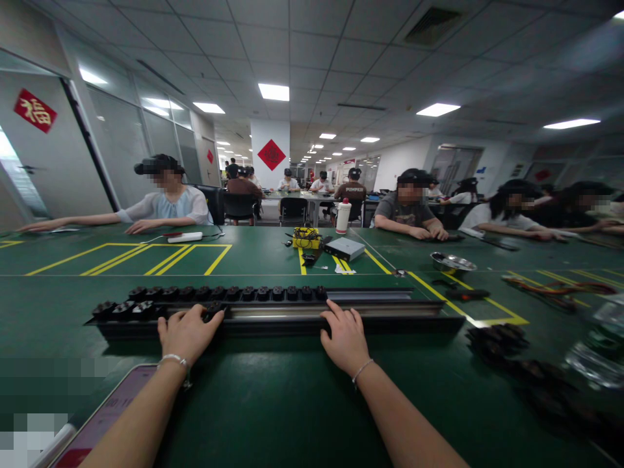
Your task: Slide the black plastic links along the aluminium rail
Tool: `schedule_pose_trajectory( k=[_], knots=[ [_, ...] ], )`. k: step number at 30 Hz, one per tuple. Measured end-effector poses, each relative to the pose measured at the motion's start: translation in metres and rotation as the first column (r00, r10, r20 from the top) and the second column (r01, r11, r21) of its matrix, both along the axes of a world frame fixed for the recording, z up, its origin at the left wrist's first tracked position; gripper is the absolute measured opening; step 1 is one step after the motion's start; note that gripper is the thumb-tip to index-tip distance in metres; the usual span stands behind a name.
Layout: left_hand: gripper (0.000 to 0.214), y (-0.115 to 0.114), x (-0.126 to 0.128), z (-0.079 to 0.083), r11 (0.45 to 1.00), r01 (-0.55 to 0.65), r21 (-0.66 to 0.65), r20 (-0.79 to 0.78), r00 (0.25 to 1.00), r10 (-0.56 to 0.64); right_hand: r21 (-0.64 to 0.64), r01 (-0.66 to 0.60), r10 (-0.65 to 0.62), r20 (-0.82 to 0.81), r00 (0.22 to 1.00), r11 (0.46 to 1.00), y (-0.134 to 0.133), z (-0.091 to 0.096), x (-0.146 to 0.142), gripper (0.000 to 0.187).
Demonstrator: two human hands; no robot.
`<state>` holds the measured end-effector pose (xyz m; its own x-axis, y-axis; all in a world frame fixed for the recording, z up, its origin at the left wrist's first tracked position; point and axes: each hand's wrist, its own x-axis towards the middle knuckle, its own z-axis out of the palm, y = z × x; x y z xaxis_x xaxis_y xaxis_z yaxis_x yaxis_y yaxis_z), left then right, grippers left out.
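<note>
Two long dark rails [390, 318] lie side by side across the green table in front of me. Small black socket-like modules [263, 294] fill most of the back rail. At the left end of the front rail sit several more black modules [121, 311]. My left hand [188, 335] is over the front rail, with thumb and fingers closed around a black module [214, 308]; its fingers partly hide the piece. Further right, my right hand [346, 337] rests on the front rail with fingers spread, its fingertips close to the last module of the back row. It holds nothing.
A phone [117, 409] lies by my left forearm. Loose black modules [502, 341], a plastic bottle [602, 341] and a metal bowl [453, 262] are at the right. Beyond the rails are a grey box [344, 248] and a white bottle [343, 216]. People sit across the table.
</note>
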<state>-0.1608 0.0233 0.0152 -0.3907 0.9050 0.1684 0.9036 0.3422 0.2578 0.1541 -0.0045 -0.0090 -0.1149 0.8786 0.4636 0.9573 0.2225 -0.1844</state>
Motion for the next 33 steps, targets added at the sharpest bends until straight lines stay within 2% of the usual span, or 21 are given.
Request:
schedule_pose_trajectory(
  k=[33],
  knots=[
    [0.057,0.0011,0.0002,-0.0002,1.0,0.008,0.014,0.004,1.0,-0.008,0.017,0.007,-0.007,0.008,1.0,1.0,0.0004,-0.0002,0.0,0.029]
  ],
)
